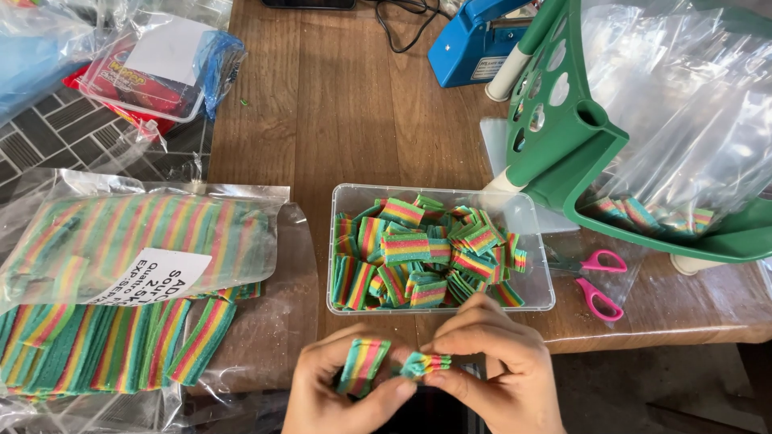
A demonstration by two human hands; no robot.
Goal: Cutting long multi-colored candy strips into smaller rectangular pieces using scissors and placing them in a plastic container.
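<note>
A brown wooden worktop (pixel 354 104) carries the work. At its near edge, the left hand (pixel 338 394) closes around a folded stack of rainbow sour belts (pixel 363 366), stripes running upright. The right hand (pixel 498 374) pinches a smaller candy piece (pixel 425 363) whose long axis lies left to right, touching the stack. Just beyond sits a clear tub (pixel 531 233) of cut pieces; pink scissors (pixel 599 281) lie to its right, bagged strips (pixel 137 241) to its left.

Both hands (pixel 418 386) bare, no sleeves or rings visible.
</note>
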